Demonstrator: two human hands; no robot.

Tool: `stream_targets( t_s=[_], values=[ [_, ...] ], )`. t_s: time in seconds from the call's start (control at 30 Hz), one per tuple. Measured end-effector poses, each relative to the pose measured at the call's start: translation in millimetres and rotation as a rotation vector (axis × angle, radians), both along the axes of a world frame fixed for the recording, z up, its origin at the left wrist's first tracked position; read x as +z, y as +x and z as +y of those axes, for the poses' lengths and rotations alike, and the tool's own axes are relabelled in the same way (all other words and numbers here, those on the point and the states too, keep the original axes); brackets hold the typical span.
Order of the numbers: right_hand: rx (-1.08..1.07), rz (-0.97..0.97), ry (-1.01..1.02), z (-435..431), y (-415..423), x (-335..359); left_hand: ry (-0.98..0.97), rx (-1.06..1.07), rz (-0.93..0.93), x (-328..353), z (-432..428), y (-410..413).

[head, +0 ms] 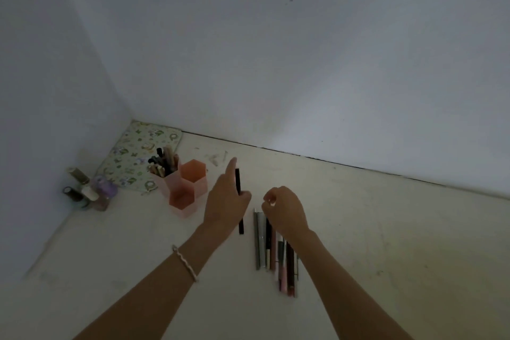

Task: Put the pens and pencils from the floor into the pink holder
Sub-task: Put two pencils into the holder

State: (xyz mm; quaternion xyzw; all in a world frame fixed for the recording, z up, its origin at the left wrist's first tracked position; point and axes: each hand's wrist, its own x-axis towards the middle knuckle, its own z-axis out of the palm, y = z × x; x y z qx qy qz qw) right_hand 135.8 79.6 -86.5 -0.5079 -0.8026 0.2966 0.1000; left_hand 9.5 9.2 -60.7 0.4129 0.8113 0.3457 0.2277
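Observation:
The pink holder (190,188) has three hexagonal cups and stands on the floor at the left; its back cup holds several pens and pencils (164,164), the other two look empty. My left hand (227,201) grips a black pen (239,182) held upright, just right of the holder, with the index finger stretched out. My right hand (284,208) hovers with curled fingers over the top ends of a row of several pens and pencils (276,251) lying on the floor; I cannot see anything in it.
A floral patterned pouch (138,157) lies in the wall corner behind the holder. Several small bottles (88,188) stand left of it by the wall. Pale floor stretches to the right, bounded by white walls.

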Motion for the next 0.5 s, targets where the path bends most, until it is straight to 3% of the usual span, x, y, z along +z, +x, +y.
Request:
stream_targets(
  t_s=[0.17, 0.27, 0.4, 0.5],
  values=[
    [0.096, -0.35, 0.067, -12, -27, -28, 0.24, 0.015, 0.048, 47, -4, -19],
    [0.123, -0.366, 0.07, -13, -36, -34, 0.352, 0.034, 0.108, 61, -13, -32],
    [-0.122, 0.08, -0.147, 2, -51, -4, 0.445, 0.122, 0.229, 76, -13, -73],
    [-0.248, 0.4, -0.174, 14, -59, 36, 0.32, 0.125, 0.392, 76, -3, -102]
  ],
)
